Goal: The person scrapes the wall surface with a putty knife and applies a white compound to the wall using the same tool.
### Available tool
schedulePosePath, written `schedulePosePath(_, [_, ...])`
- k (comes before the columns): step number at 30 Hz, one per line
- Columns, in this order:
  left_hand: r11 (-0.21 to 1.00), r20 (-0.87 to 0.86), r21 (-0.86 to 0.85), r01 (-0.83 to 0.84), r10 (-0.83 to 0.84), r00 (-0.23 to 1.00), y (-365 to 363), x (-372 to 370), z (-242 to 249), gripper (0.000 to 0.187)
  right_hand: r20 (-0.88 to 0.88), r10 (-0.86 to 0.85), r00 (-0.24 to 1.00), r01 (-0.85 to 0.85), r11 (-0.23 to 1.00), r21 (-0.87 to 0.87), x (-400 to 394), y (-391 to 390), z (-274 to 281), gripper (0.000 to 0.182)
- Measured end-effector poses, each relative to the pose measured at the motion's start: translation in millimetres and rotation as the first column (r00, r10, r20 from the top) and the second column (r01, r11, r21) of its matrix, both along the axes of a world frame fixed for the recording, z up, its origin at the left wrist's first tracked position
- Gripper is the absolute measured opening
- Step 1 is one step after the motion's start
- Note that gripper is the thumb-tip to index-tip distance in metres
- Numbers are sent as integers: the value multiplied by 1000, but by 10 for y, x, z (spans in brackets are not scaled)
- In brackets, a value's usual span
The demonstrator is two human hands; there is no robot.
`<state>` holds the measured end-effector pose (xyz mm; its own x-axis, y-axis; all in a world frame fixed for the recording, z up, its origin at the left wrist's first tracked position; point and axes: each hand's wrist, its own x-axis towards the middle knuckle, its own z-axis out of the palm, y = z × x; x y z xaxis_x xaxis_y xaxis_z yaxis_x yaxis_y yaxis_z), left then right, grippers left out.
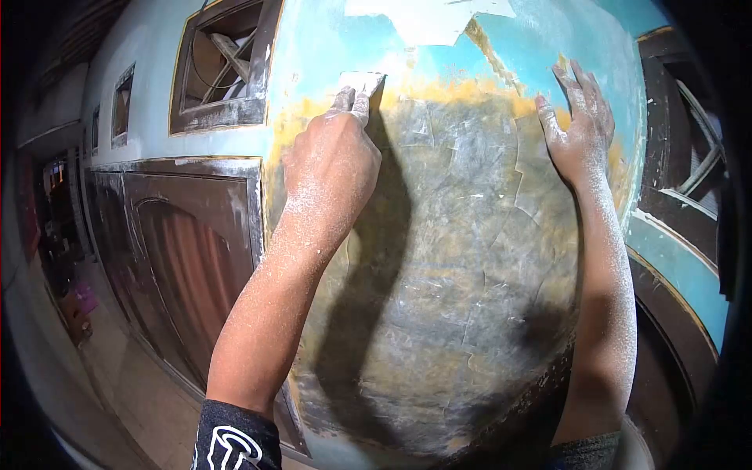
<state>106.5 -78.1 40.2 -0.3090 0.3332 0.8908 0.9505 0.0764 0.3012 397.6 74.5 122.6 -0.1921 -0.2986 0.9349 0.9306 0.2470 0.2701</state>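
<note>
My left hand (333,149), dusted with white powder, is closed on a flat scraper (363,81). Two fingers lie along the scraper's blade, whose wide edge is against the light blue paint of the wall (470,219). The scraper's handle is hidden in the hand. Flat on the wall at the upper right rests my right hand (581,117), fingers spread and holding nothing. Between and below the hands the wall is bare, mottled grey and yellowish, with cracks. Above them are blue paint and a white patch (427,19).
A brown door (188,227) and a wood-framed opening (223,63) are on the left. Another dark frame (666,117) stands at the right edge. Tiled floor (117,376) and a pink object (84,299) show at the lower left.
</note>
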Motion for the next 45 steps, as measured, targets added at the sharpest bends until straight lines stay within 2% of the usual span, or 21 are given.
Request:
schedulePosePath(2, [1000, -5, 12, -23, 23, 1000, 23, -7, 25, 37, -2, -6, 1000, 6, 1000, 10, -4, -4, -16, 55])
schedulePosePath(4, [993, -28, 115, -9, 12, 1000, 58, -26, 23, 33, 0, -7, 1000, 7, 1000, 25, 2, 21, -15, 56])
schedulePosePath(5, [1000, -25, 24, -10, 10, 1000, 32, -31, 57, 33, 1, -7, 1000, 7, 1000, 28, 0, 29, -11, 56])
schedulePosePath(6, [998, -2, 65, -16, 16, 1000, -1, 20, 60, 32, 0, -6, 1000, 6, 999, 33, 2, 30, -9, 55])
schedulePosePath(8, [1000, -32, 13, -21, 21, 999, 32, -21, 89, 35, 0, -16, 1000, 16, 999, 30, 7, 20, -7, 55])
schedulePosePath(11, [998, -51, 68, -2, 6, 999, -17, 2, 127, 37, 6, 3, 1000, -3, 1000, 25, 2, 10, -6, 55])
schedulePosePath(14, [1000, -26, 13, -7, 8, 1000, -85, 32, 155, 35, -9, -24, 1000, 24, 1000, 20, -4, 17, -9, 56])
schedulePosePath(18, [998, -8, 46, -39, 40, 999, 83, -37, 107, 33, 4, -20, 1000, 20, 999, 31, 7, 30, -9, 57])
schedulePosePath(21, [1000, -8, 18, 8, -7, 1000, 26, -11, 107, 31, 4, 3, 1000, -3, 1000, 27, 2, 2, -10, 57])
schedulePosePath(23, [994, -58, 103, -18, 24, 998, 32, -18, 106, 31, -1, 16, 1000, -16, 1000, 2, -14, -15, -17, 56])
schedulePosePath(24, [1000, -7, -10, -28, 28, 1000, 17, -6, 113, 32, 0, 17, 1000, -17, 1000, 1, -24, -11, -21, 56])
schedulePosePath(29, [998, -41, 69, -1, 4, 999, 170, -82, 39, 33, 5, 2, 1000, -2, 1000, 29, -4, 0, -11, 55])
schedulePosePath(32, [976, -126, 218, 30, -2, 992, 259, -128, -45, 39, 6, 16, 1000, -16, 1000, 11, -22, -35, -9, 55])
schedulePosePath(34, [965, -150, 258, 39, 0, 989, 335, -139, -87, 40, -4, -23, 1000, 23, 1000, 13, -15, -29, -11, 55])
schedulePosePath(35, [953, -173, 298, 49, 4, 985, 359, -137, -91, 41, 9, 15, 1000, -15, 1000, 23, -10, -13, -11, 55])
schedulePosePath(45, [969, -118, 244, 50, -22, 993, 323, -73, 29, 44, 9, 2, 1000, -3, 1000, 20, -2, -38, -7, 55])
